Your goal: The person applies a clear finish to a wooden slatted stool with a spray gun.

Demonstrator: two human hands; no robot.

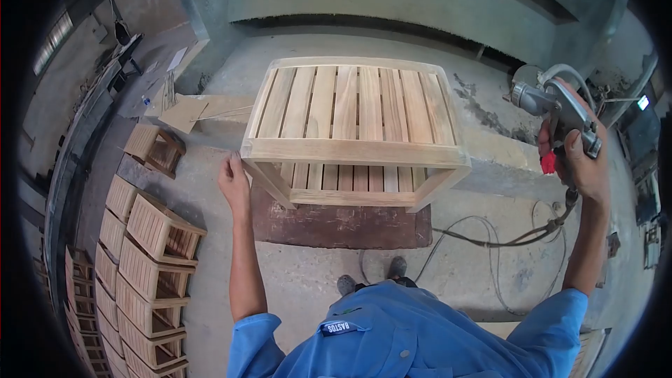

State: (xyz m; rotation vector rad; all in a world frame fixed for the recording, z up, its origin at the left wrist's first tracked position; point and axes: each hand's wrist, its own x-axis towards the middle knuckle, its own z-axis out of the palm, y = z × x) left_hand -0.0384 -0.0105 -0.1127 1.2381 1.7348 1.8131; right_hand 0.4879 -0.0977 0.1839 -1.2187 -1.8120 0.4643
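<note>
One blue shirt labelled "BASTOS"

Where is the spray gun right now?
In the head view, the spray gun is at the right, in the right hand, right of the slatted bench.

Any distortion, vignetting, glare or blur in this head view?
Head view: strong fisheye bowing towards the sides; black vignette at left and right edges; small bright glare spot at far right; slatted wooden table fairly crisp, outer edges softer.

A blue short-sleeved shirt with a dark "BASTOS" label, and dark shoes.
</note>
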